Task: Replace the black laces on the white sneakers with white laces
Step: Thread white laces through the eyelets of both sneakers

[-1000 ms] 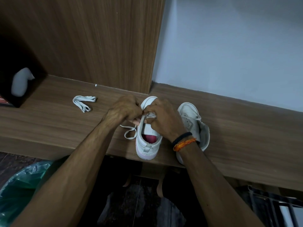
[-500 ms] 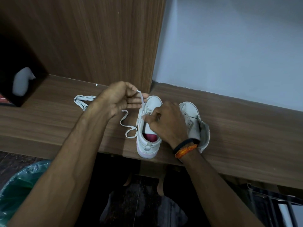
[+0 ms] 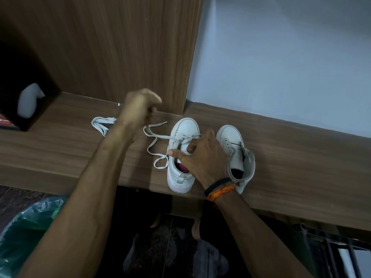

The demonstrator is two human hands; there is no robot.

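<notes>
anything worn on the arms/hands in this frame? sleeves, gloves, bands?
Both forearms are bare: no sleeves or gloves in view. The right wrist carries two bands side by side: a plain black band and an orange braided thread band. The left hand, motion-blurred, shows nothing worn.

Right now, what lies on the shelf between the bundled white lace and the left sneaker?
In the head view, the left forearm crosses above, and the threaded white lace trails loose on the wood.

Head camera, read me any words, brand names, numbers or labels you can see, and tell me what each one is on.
None can be read.
Left sneaker: no logo or print shows.
Right sneaker: no logo or print shows.
Red-and-white item at the left edge of the shelf: may carry print, but it is cut off and too blurred to read.
</notes>
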